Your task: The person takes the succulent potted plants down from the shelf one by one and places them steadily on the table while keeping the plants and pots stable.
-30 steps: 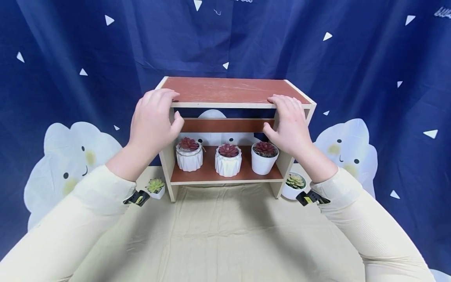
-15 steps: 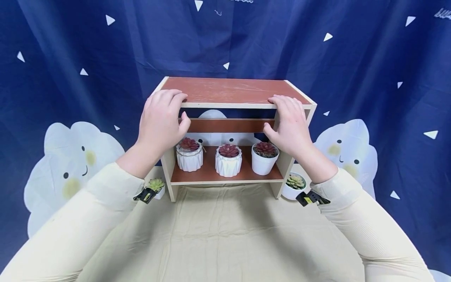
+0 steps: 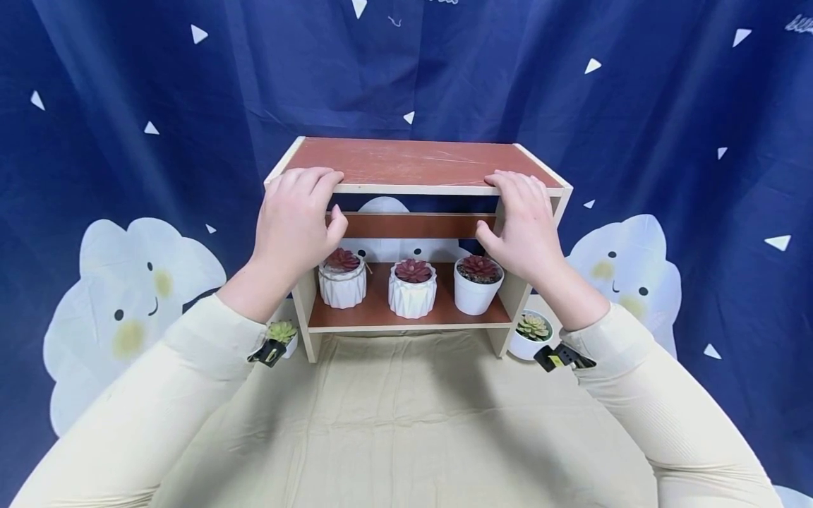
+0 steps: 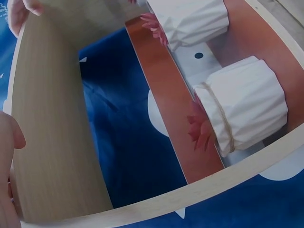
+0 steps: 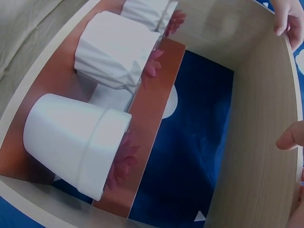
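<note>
A small two-tier shelf (image 3: 419, 162) with reddish-brown boards and pale wood edges stands in front of me in the head view. My left hand (image 3: 295, 219) grips the left part of its top front edge, fingers over the top and thumb below. The right hand (image 3: 521, 226) holds the same edge near the right corner in a like way. On the lower board stand two white faceted pots, the left pot (image 3: 343, 288) with twine and the middle pot (image 3: 412, 296), and a smooth white pot (image 3: 476, 293) at right. Each bears a dark red succulent.
Beside the shelf's left leg is a small pot with a green succulent (image 3: 282, 331), partly behind the left wrist's black camera mount. A white pot (image 3: 528, 342) with a green succulent stands by the right leg. A dark blue curtain (image 3: 406, 70) hangs behind; beige cloth (image 3: 394, 423) covers the table.
My left hand has slid rightward along the top front edge and a little down, its sleeve following. The right hand, the shelf and the pots have stayed nearly still.
</note>
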Demonstrator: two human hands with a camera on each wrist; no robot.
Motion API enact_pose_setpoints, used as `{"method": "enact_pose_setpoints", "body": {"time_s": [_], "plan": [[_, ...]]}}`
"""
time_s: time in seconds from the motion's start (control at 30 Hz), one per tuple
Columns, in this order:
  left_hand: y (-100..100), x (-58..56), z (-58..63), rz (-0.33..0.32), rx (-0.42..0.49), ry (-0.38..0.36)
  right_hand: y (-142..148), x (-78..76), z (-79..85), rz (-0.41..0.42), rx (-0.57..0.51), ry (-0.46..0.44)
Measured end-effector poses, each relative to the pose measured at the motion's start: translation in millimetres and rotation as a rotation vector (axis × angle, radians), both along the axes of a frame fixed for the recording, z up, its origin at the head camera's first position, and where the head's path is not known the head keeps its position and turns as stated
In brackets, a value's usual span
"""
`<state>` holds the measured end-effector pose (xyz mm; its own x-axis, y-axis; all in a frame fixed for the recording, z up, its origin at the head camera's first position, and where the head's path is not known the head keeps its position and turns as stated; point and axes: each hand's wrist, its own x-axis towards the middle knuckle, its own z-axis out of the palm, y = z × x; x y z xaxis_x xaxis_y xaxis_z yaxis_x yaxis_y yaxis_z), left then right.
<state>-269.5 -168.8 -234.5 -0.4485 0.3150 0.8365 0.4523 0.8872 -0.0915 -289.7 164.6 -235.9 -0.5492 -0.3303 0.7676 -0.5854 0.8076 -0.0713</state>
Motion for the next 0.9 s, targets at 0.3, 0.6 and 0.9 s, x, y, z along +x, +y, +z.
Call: {"method": "enact_pose_setpoints", "body": {"time_s": [0.3, 0.6, 0.9], "plan": [[-0.4, -2.7, -2.3, -0.028, 0.06, 0.002, 0.2, -1.5, -2.5, 0.006, -0.026, -0.009], [1.3, -4.2, -5.4, -0.04, 0.092, 0.017, 2.7, 2.1, 0.4, 0.025, -0.019, -0.029], [1.5, -6.7, -7.5, -0.059, 0.114, 0.025, 2.9, 4.7, 3.7, 0.014, -0.001, -0.045]]}}
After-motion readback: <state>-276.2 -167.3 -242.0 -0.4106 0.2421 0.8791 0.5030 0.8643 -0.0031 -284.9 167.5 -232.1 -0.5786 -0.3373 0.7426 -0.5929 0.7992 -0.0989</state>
